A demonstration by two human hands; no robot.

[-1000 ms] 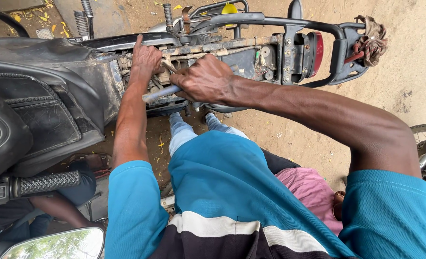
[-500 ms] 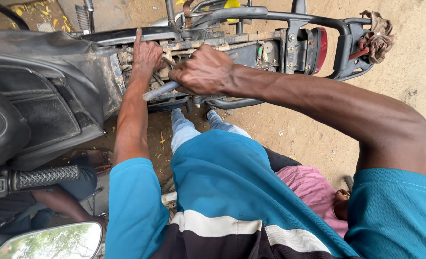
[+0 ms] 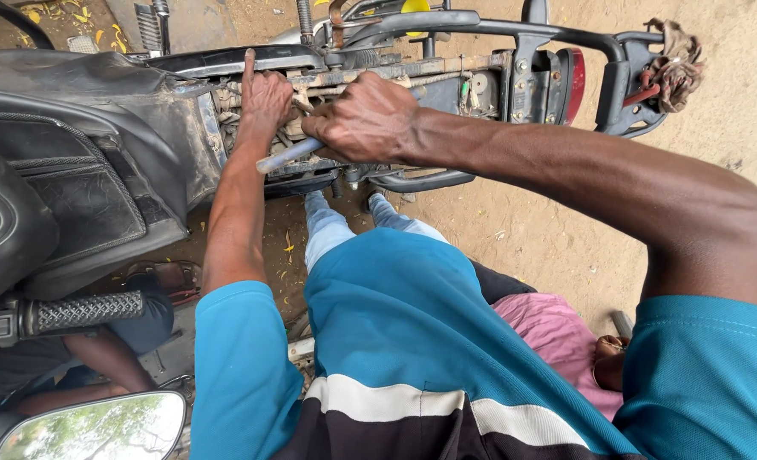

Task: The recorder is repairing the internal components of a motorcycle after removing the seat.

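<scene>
Both arms are stretched forward from blue short sleeves toward the exposed, grimy metal frame of a black motorcycle (image 3: 446,72), seen at the top centre of the frame. The right hand (image 3: 368,119) is closed in a fist around a long, pale metal tool handle (image 3: 286,155), which slants down to the left and pokes out below the knuckles. The right forearm is extended diagonally from the lower right, the wrist straight. The left hand (image 3: 265,98) is pressed against the frame just left of the right hand, its index finger raised and laid upright against the black bodywork, the other fingers curled in; whether anything is gripped by it cannot be told. A torn black seat cover (image 3: 80,94) is seen at upper left, a ribbed black handlebar grip (image 3: 89,311) at lower left, and a round mirror (image 3: 89,426) in the bottom left corner. A bundle of brown rag (image 3: 672,68) is tied to the rear rack at upper right. Sandy ground (image 3: 549,238) lies below.
</scene>
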